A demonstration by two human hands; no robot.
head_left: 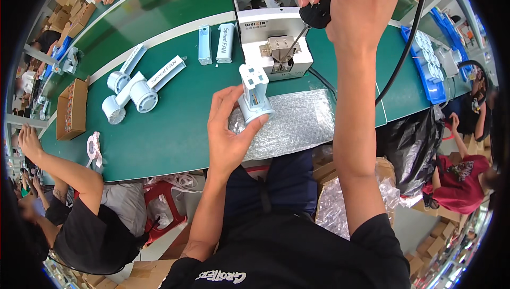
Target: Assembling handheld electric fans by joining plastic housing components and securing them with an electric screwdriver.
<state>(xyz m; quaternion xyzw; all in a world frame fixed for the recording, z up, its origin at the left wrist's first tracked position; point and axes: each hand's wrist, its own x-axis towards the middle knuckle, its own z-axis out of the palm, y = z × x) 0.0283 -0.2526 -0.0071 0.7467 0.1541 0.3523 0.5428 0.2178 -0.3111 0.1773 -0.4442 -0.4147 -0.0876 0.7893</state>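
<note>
My left hand (pixel 226 137) grips a light blue plastic fan housing (pixel 257 109) by its round end, its hollow handle pointing away from me. Bubble wrap (pixel 303 122) lies under it on the green table. Raised at the upper right, my right hand (pixel 366 7) is wrapped round a black electric screwdriver (pixel 320 12). The screwdriver's long bit slants down to the front of a grey-white screw feeder (pixel 268 29), its tip at the metal pick-up slot. Whether a screw sits on the tip is too small to tell.
Several light blue fan housings (pixel 144 97) lie at left, and two handle covers (pixel 225 44) beside the feeder. A cardboard box (pixel 71 109) and a tape roll (pixel 94 145) are farther left. At right are a blue tray (pixel 427 66) of white parts and a hanging black cable (pixel 406 50). Co-workers sit on both sides.
</note>
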